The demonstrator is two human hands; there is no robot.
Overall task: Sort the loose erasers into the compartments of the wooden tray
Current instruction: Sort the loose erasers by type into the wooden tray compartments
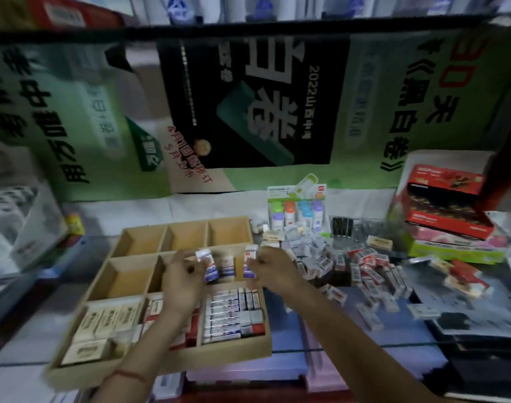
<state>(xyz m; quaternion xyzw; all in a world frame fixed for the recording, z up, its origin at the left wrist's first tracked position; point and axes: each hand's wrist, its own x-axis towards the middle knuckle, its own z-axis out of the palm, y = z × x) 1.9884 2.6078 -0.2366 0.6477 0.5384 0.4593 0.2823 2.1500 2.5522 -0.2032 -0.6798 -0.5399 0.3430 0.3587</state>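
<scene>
The wooden tray point(123, 242) lies in front of me with nine compartments. Its near row holds cream erasers point(108, 318), red ones and blue-and-white ones point(228, 312). Over the middle row my left hand point(181, 274) pinches a blue-and-white eraser point(207, 266) held upright. My right hand point(270, 266) pinches another blue-and-white eraser point(249, 263) at the tray's right side. A third such eraser point(227, 267) stands in the compartment between them. Loose erasers point(364, 271) lie in a heap to the right of the tray.
A pack of coloured correction tapes point(296, 210) stands behind the heap. Red and green boxes point(446, 210) are stacked at the far right. Large printed posters point(248, 106) cover the back. A clear plastic box point(18, 225) sits at the left.
</scene>
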